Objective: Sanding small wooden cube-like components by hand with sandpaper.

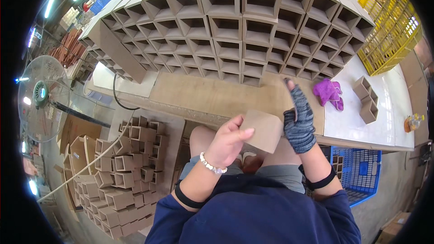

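A small brown board box (263, 131), with one flat square face showing, is held over my lap at the table's near edge. My left hand (229, 138), bare and with a beaded bracelet at the wrist, grips it by its left side, the thumb lying on the face. Just right of the box, my right hand (299, 122) wears a grey fingerless glove. It is seen edge-on with its fingers stretched upward, and it appears to hold nothing. Ahead of both hands, many similar open-ended square boxes (226, 28) stand stacked in rows on the table (199, 92).
A purple cloth (327, 92) and a few joined boxes (365, 99) lie on the right, near a small bottle (412, 122). Yellow crate (389, 22) stands behind. Blue crate (361, 174) sits below right. Piled boxes (122, 176) and a fan (43, 95) are at left.
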### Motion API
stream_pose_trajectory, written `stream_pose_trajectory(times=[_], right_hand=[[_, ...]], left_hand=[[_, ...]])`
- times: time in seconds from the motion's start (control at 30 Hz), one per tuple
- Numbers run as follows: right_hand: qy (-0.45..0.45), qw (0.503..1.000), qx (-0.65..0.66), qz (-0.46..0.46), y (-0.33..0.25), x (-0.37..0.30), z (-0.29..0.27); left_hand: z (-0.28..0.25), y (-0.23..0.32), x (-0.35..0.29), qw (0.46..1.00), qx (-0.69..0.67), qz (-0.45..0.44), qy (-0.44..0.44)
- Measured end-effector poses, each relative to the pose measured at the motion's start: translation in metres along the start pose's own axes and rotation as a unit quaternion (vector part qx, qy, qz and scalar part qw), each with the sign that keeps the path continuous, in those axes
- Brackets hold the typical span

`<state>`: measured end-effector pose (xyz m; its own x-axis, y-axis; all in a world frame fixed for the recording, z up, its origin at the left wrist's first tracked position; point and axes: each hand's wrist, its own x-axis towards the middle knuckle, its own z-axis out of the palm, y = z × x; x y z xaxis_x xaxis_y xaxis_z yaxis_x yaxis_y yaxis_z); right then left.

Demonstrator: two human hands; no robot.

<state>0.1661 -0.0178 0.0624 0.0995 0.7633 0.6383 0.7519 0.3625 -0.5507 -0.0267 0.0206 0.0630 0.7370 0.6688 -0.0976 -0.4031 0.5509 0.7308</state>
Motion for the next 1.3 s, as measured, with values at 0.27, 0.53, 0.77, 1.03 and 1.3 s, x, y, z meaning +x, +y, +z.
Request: stream_pose_trajectory(times=[0.27,0.53,0.77,1.03,1.3], right_hand=[[-0.194,0.943,-0.142,-0.232,-0.041,-0.006,-0.017],[-0.152,0.971,-0.118,-0.141,-0.020,0.003,-0.017],[-0.208,0.955,-0.175,-0.121,-0.004,0.024,-0.016],[-0.228,0.936,-0.129,-0.236,-0.033,-0.009,-0.007],[-0.209,0.942,-0.170,-0.202,-0.054,-0.018,-0.008]], left_hand=[[-0.016,0.003,0.001,0.999,-0.050,-0.003,0.006],[-0.021,-0.009,0.006,0.998,-0.044,0.002,0.035],[0.001,0.000,0.005,0.997,-0.031,-0.035,0.063],[-0.031,-0.012,0.009,0.982,-0.156,-0.027,-0.101],[-0.045,-0.014,0.012,0.951,-0.228,-0.009,-0.207]])
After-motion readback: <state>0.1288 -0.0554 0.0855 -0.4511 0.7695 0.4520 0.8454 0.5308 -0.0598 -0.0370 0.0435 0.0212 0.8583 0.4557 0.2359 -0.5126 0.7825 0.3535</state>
